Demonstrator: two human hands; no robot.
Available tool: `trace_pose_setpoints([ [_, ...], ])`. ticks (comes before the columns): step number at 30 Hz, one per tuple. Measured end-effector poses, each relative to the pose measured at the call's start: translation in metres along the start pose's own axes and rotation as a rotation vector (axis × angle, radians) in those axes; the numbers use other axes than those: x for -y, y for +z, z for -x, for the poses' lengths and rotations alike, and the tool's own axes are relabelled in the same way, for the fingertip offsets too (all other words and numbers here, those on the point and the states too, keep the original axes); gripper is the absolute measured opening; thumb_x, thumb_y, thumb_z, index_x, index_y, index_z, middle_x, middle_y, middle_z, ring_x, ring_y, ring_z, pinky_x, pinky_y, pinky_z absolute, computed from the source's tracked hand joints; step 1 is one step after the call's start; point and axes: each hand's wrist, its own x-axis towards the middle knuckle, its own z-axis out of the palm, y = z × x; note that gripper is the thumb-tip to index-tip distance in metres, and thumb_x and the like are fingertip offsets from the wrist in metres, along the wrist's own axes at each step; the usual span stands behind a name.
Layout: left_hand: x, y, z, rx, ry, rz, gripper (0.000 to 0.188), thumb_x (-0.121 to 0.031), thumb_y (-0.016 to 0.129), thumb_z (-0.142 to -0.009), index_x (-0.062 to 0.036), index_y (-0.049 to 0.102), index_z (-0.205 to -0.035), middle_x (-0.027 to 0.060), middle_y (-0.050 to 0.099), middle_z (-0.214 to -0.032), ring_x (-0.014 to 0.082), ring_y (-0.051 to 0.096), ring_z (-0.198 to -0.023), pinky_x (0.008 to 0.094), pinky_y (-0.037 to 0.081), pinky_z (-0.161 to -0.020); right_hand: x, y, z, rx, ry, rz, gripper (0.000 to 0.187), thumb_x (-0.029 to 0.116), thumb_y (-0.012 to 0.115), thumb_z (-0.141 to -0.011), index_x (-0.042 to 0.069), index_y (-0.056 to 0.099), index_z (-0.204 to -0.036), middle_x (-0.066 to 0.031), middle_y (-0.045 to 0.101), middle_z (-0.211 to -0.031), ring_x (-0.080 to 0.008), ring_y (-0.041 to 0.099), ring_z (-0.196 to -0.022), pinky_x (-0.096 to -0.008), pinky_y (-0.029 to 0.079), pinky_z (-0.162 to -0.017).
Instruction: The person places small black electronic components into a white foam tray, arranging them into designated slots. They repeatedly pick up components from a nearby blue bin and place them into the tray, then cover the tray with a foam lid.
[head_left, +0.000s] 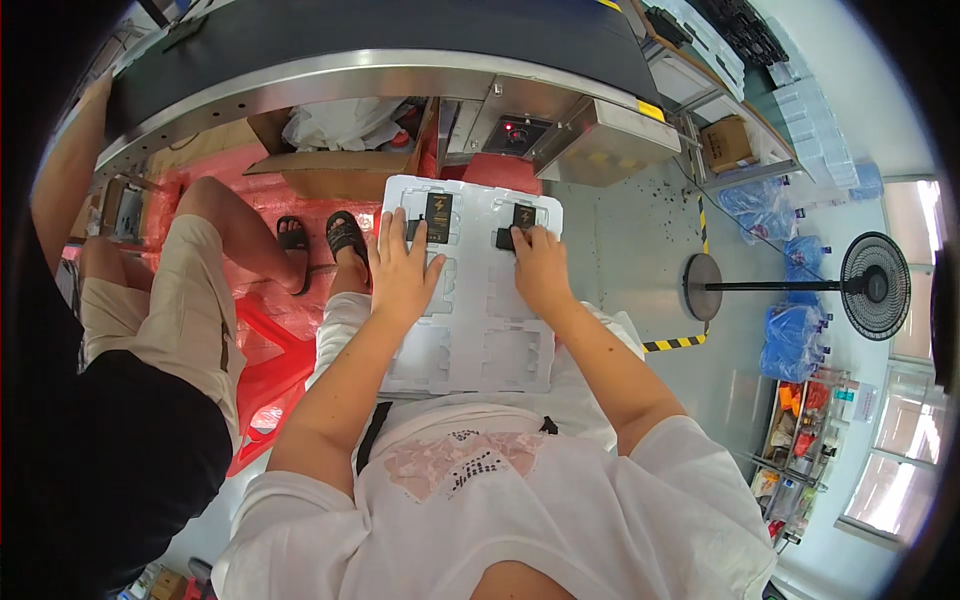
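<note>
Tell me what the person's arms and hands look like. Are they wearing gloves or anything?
No gloves. Both the left hand and the right hand are bare, with no rings, watch or bracelet that I can see. The forearms are bare too. Short, loose white sleeves of a T-shirt end around the elbows.

Tray (470,345) lay on lap; two packs sat in far compartments, left pack (438,216), right pack (523,217). Conveyor (380,40) stood beyond. Fan (875,285) stood far right.
</note>
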Motion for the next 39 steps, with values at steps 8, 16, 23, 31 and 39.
trace_pose_setpoints([
  [8, 0.001, -0.088, -0.064, -0.328, 0.131, 0.374, 0.028, -0.006, 0.061, -0.083, -0.0026, 0.059, -0.110, 0.0176, 0.048, -0.125, 0.0329, 0.046, -0.116, 0.0413, 0.035, -0.098, 0.010, -0.141, -0.111, -0.642, -0.090, -0.210, 0.014, 0.001, 0.056, -0.080, 0.004, 0.064, -0.092, -0.0113, 0.054, -0.081, -0.0279, 0.054, -0.079, -0.0362, 0.044, -0.070],
  [16, -0.034, -0.152, -0.306, -0.668, 0.431, 0.257, 0.022, -0.008, 0.054, -0.081, -0.0034, 0.062, -0.101, 0.0176, 0.058, -0.112, 0.0365, 0.054, -0.105, 0.0405, 0.044, -0.088, -0.141, -0.131, -0.310, -0.410, 0.026, 0.287, 0.048, 0.022, 0.060, -0.081, 0.007, 0.050, -0.125, -0.0184, 0.053, -0.123, -0.0339, 0.049, -0.114, -0.0406, 0.040, -0.095],
  [23, -0.008, -0.088, -0.359, 0.087, 0.296, -0.241, 0.036, -0.016, 0.040, -0.090, -0.0161, 0.057, -0.121, 0.0100, 0.048, -0.132, 0.0280, 0.040, -0.127, 0.0539, 0.029, -0.102, -0.146, -0.154, -0.321, 0.218, 0.288, 0.074, 0.033, 0.014, 0.071, -0.069, -0.002, 0.063, -0.097, -0.0221, 0.064, -0.096, -0.0336, 0.063, -0.089, -0.0400, 0.050, -0.073],
  [31, -0.074, -0.138, -0.317, -0.147, 0.282, -0.407, 0.021, -0.012, 0.051, -0.083, -0.0103, 0.064, -0.100, 0.0123, 0.059, -0.106, 0.0323, 0.056, -0.100, 0.0508, 0.042, -0.086, -0.057, -0.197, -0.179, -0.380, 0.251, -0.662, 0.028, 0.014, 0.068, -0.080, 0.004, 0.064, -0.106, -0.0016, 0.062, -0.084, -0.0089, 0.058, -0.078, -0.0219, 0.046, -0.064],
  [39, -0.068, -0.189, -0.190, 0.029, 0.019, 0.503, 0.021, -0.016, 0.063, -0.082, -0.0050, 0.065, -0.100, 0.0083, 0.065, -0.089, 0.0181, 0.062, -0.078, 0.0293, 0.047, -0.069, -0.022, -0.113, -0.040, 0.394, 0.509, -0.916, 0.027, 0.000, 0.068, -0.075, 0.005, 0.065, -0.101, -0.0027, 0.062, -0.086, -0.0100, 0.058, -0.081, -0.0259, 0.048, -0.073],
])
